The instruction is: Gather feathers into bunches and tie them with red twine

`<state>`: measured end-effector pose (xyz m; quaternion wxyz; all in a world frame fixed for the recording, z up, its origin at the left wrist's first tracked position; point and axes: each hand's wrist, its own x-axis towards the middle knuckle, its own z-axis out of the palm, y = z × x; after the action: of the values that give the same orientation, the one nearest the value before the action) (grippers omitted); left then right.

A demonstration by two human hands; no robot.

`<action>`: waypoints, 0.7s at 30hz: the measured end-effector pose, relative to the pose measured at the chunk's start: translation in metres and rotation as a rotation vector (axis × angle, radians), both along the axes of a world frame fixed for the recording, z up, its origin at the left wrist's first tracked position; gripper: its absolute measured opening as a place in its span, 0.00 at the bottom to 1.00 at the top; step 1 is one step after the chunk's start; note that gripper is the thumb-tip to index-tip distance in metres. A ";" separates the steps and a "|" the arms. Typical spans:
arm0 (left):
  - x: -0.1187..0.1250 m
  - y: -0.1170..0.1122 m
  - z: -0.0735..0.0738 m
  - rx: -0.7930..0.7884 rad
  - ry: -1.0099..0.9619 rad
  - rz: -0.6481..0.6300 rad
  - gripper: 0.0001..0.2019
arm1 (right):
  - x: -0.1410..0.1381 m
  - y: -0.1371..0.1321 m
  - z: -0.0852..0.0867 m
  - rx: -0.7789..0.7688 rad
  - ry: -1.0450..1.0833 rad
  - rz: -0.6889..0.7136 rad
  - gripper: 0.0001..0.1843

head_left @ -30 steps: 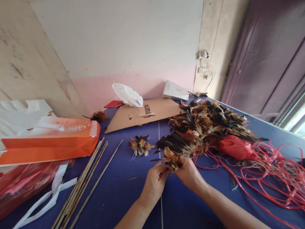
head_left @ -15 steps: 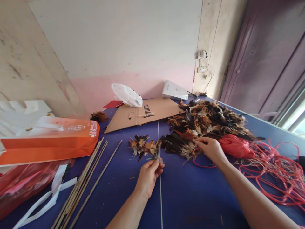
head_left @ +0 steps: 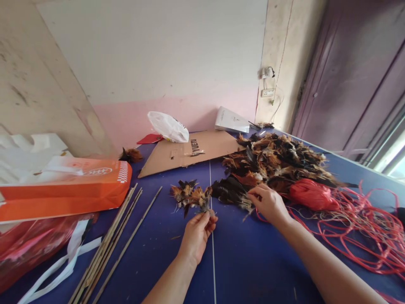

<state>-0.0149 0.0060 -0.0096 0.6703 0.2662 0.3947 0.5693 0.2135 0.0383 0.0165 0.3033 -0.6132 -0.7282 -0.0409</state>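
Note:
Low over the blue table (head_left: 247,261), my left hand (head_left: 198,231) is closed around the quill ends of a small bunch of brown and black feathers (head_left: 202,197). Another feather bunch (head_left: 182,195) lies just left of it. To the right, my right hand (head_left: 268,204) pinches a red plastic string (head_left: 258,216), whose end is mostly hidden by the fingers. Black feathers (head_left: 228,190) with pale quills lie close by those fingertips. Behind them spreads a large pile of brown and black feathers (head_left: 278,156).
A red string bundle (head_left: 313,194) trails tangled strands at right. Thin sticks (head_left: 107,245), an orange bag (head_left: 66,190) and red plastic wrapping (head_left: 31,245) lie at left. Flattened cardboard (head_left: 190,152), a white plastic bag (head_left: 167,126) and a white box (head_left: 232,120) are at the back.
My right hand has moved left and slightly nearer to me, closer to my left hand, drawing the red string along. The left hand with its feathers has barely shifted.

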 end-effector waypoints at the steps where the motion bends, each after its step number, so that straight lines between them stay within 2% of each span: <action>1: 0.000 0.000 0.000 -0.002 0.001 0.001 0.07 | -0.006 -0.003 0.002 -0.009 -0.065 0.061 0.13; 4: 0.000 0.000 0.000 -0.004 0.003 0.005 0.07 | -0.019 -0.009 0.005 -0.088 -0.281 0.114 0.11; 8: 0.000 0.000 0.000 0.000 0.000 -0.002 0.07 | -0.023 -0.007 0.001 -0.140 -0.420 0.037 0.09; 17: -0.004 0.008 0.000 0.032 -0.088 0.007 0.04 | -0.021 -0.002 -0.005 -0.215 -0.357 -0.026 0.11; 21: -0.003 0.012 0.001 0.058 -0.119 -0.009 0.04 | -0.023 -0.004 -0.004 -0.172 -0.380 -0.026 0.11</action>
<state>-0.0179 0.0185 -0.0091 0.6870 0.2529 0.3364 0.5924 0.1906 0.0345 0.0126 0.1064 -0.6276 -0.7651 -0.0976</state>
